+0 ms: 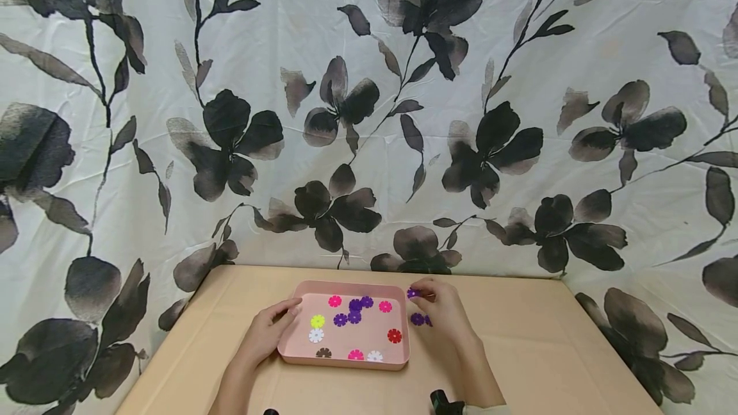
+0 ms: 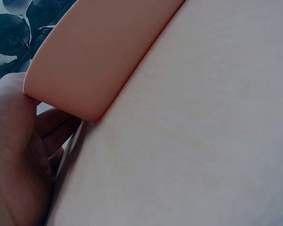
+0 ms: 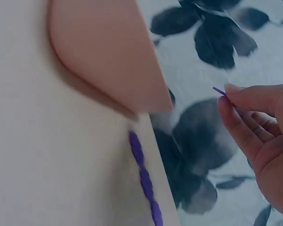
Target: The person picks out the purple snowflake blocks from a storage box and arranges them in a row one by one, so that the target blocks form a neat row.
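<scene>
A shallow pink tray [image 1: 343,366] holds several flower-shaped pieces, among them a purple cluster [image 1: 355,305], a yellow piece [image 1: 317,321] and a red piece [image 1: 394,335]. My left hand [image 1: 266,332] holds the tray at its left side; the left wrist view has the thumb at the rim and other fingers low beside the wall. Just off the tray's far right corner, my right hand [image 1: 446,309] pinches a thin purple flower-shaped piece [image 3: 219,90] between thumb and fingertip. Below that hand, more purple flower-shaped pieces [image 1: 417,319] lie on the table, partly hidden by it.
The tan table [image 1: 542,351] extends around the tray. Behind it hangs a white cloth [image 1: 323,11] with dark flowers. A black object [image 1: 445,402] shows by the right wrist, and another small dark thing [image 1: 271,412] is cut off at the bottom edge.
</scene>
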Demonstrator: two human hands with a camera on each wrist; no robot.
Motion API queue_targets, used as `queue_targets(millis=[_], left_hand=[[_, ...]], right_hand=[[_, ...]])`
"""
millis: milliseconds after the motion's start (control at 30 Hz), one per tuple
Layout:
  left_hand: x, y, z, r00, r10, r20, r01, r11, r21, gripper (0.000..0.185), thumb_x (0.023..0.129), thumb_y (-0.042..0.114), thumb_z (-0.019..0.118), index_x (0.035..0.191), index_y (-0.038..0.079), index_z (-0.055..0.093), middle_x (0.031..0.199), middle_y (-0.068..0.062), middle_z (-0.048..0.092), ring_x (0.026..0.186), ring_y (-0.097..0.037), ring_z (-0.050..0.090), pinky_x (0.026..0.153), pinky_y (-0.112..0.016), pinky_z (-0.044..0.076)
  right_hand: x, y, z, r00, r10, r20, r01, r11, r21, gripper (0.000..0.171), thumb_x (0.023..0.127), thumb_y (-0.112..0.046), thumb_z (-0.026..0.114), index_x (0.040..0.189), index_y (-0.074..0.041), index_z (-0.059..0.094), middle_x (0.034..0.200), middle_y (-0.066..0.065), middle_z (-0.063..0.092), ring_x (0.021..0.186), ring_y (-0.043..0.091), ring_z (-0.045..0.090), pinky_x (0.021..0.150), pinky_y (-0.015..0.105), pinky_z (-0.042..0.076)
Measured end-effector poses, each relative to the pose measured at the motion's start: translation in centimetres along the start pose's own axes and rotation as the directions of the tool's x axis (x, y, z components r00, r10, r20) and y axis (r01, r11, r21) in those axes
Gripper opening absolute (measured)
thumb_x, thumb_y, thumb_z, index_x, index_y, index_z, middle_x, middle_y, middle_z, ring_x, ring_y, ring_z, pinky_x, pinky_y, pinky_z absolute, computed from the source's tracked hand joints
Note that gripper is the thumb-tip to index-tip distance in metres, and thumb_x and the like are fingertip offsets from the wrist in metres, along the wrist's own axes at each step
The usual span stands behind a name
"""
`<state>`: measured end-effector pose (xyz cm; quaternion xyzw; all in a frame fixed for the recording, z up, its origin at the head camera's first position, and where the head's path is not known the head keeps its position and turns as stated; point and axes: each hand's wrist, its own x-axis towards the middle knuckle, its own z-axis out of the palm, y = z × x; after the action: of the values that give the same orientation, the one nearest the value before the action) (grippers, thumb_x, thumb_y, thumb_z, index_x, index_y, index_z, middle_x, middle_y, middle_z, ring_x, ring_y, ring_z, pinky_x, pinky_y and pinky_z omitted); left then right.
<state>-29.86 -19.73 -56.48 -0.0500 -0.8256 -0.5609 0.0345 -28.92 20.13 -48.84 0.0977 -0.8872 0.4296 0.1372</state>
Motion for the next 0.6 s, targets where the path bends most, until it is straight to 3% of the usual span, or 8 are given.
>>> queue_targets(millis=[300, 600], left_hand=[[0.4, 0.1, 0.6, 1.000, -0.009, -0.023, 0.009, 1.000, 0.012, 0.036, 0.104, 0.028, 0.065, 0.138, 0.018, 0.069, 0.148, -0.007, 0.062, 0.146, -0.027, 0.049, 0.123, -0.049, 0.037], [0.6, 0.3, 1.0, 0.999, -0.008, -0.035, 0.008, 1.000, 0.007, 0.036, 0.104, 0.031, 0.065, 0.138, 0.019, 0.069, 0.150, -0.010, 0.061, 0.147, -0.031, 0.048, 0.123, -0.050, 0.038]], right_hand=[[0.6, 3.8, -4.5, 0.997, 0.033, -0.068, -0.035, 0.999, -0.031, 0.025, 0.094, -0.003, 0.075, 0.118, -0.005, 0.076, 0.110, 0.009, 0.076, 0.101, 0.027, 0.073, 0.090, 0.040, 0.064], [0.7, 7.8, -7.9, 0.992, 0.106, -0.064, -0.113, 0.988, -0.106, 0.026, 0.093, -0.002, 0.074, 0.120, -0.001, 0.074, 0.113, 0.015, 0.075, 0.101, 0.029, 0.071, 0.083, 0.024, 0.059]])
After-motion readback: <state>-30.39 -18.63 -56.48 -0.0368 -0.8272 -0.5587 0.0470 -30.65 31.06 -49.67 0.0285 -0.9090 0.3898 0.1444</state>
